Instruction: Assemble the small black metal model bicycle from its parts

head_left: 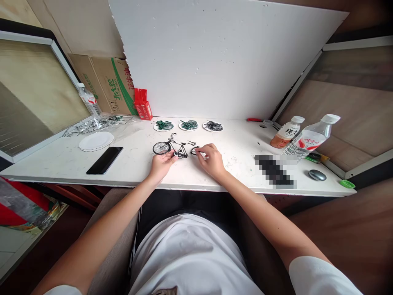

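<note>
A small black model bicycle stands on the white table, front wheel at the left. My left hand pinches the frame near its crank. My right hand is closed on the rear end of the model, fingers pinched around a small dark part by the rear wheel. Behind the model sit three small white dishes holding green and black parts.
A black phone and white plates lie at the left, with part sprues, a water bottle, a cardboard box and a red box behind. Two bottles, a grey oval object and a green cap stand at the right.
</note>
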`<action>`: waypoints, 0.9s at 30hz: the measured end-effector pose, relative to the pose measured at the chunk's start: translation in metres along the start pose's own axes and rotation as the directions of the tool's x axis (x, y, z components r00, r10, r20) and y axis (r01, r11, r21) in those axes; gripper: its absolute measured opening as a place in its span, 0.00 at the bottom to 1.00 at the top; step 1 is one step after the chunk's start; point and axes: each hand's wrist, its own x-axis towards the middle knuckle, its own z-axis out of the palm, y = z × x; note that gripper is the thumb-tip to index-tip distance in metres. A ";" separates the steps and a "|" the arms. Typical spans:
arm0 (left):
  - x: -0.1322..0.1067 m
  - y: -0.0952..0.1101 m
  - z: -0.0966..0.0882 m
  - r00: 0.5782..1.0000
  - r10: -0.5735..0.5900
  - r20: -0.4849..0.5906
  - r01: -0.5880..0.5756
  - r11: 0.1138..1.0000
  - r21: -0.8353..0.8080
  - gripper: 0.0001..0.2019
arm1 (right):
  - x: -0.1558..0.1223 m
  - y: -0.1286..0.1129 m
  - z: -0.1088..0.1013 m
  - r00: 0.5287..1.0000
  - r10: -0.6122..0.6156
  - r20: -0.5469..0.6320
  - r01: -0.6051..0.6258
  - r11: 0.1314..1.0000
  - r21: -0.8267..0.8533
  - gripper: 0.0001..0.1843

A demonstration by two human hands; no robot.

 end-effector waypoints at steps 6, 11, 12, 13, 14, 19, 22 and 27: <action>-0.002 0.005 0.002 1.000 -0.024 0.001 0.024 1.000 -0.019 0.32 | -0.001 0.004 0.005 0.985 -0.027 0.172 0.041 0.996 -0.080 0.06; -0.004 0.005 0.002 0.997 -0.049 0.056 0.049 0.999 -0.001 0.35 | -0.001 -0.004 0.002 0.986 -0.086 0.146 0.097 0.993 -0.070 0.06; -0.004 0.004 0.002 0.997 -0.043 0.062 0.043 0.999 0.007 0.35 | -0.001 -0.006 0.001 0.985 -0.105 0.136 0.112 0.992 -0.049 0.07; -0.003 0.003 0.002 0.997 -0.035 0.065 0.034 0.999 0.016 0.35 | -0.001 -0.008 0.000 0.984 -0.130 0.124 0.134 0.991 -0.026 0.08; -0.003 0.002 0.002 0.997 -0.027 0.067 0.025 0.999 0.025 0.34 | -0.001 -0.010 -0.001 0.981 -0.160 0.109 0.161 0.987 -0.008 0.09; 0.000 -0.003 0.001 0.997 0.008 0.081 -0.013 0.998 0.068 0.30 | -0.005 -0.015 -0.002 0.943 -0.326 0.063 0.329 0.942 -0.060 0.09; -0.001 -0.004 0.002 0.993 0.043 0.109 -0.055 0.992 0.109 0.27 | -0.007 -0.014 0.000 0.913 -0.393 0.112 0.404 0.909 -0.105 0.11; -0.005 -0.005 0.004 0.981 0.106 0.163 -0.135 0.975 0.179 0.24 | -0.007 -0.014 0.002 0.916 -0.391 0.084 0.400 0.906 -0.139 0.11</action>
